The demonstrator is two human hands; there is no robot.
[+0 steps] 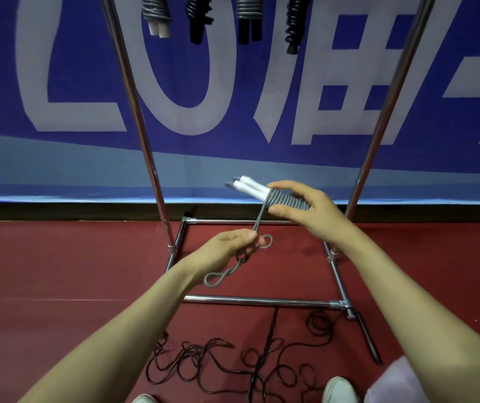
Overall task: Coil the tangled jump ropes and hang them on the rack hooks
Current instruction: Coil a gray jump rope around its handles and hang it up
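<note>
**Grey rope half wound, held in front of the rack**

The grey jump rope is held in the air between the rack's two uprights, above the red floor. Most of it is wound in tight turns round its two white handles, which stick out to the left of the winding. A doubled strand runs down and left from the winding and ends in a loose loop.

The steel rack stands just behind the hands. Four wound ropes hang at the top edge: grey with white handles, black, grey with black handles and black. A black rope lies tangled on the floor in front of the rack's near bar, beside the person's white shoes.

Behind the rack hangs a blue banner with large pale characters. An "L" and an "O" can be read; the rest are cut off by the frame.

The right hand clasps the winding, thumb below and fingers above. The left hand pinches the doubled strand just above the loop, fingers curled.
</note>
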